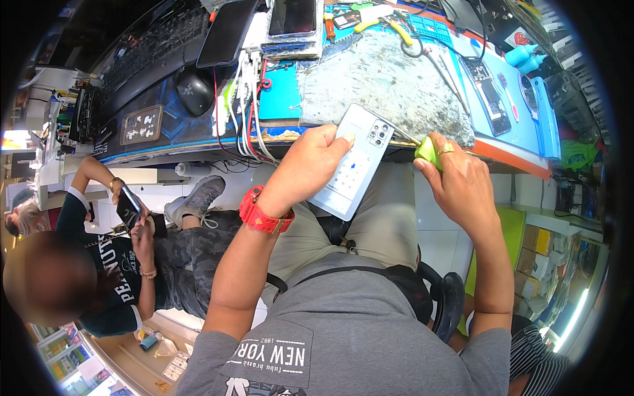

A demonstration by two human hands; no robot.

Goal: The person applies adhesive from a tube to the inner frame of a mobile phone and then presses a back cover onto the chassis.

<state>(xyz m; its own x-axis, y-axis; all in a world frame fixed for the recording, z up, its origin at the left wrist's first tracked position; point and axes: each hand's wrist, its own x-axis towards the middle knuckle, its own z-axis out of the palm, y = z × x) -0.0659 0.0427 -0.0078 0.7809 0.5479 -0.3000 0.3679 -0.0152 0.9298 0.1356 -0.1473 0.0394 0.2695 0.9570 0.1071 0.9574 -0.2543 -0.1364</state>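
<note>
A pale silver phone [350,178] is gripped in my left hand [310,162], back facing up with several camera lenses near its top, tilted over my lap at the bench edge. My right hand [452,181] holds a small tool with a lime-green handle [428,152], its thin metal shaft [407,137] reaching to the phone's upper right edge; I cannot make out the tip. Just beyond the phone lies a stained grey work mat [389,79]. A red watch is on my left wrist.
The bench holds phones [224,33], cables, a black mouse [193,89], cutters [401,34], a blue tray [508,105] with parts and bottles [526,57]. At left a seated person [92,277] holds a phone. A green panel [495,244] and shelves stand at right.
</note>
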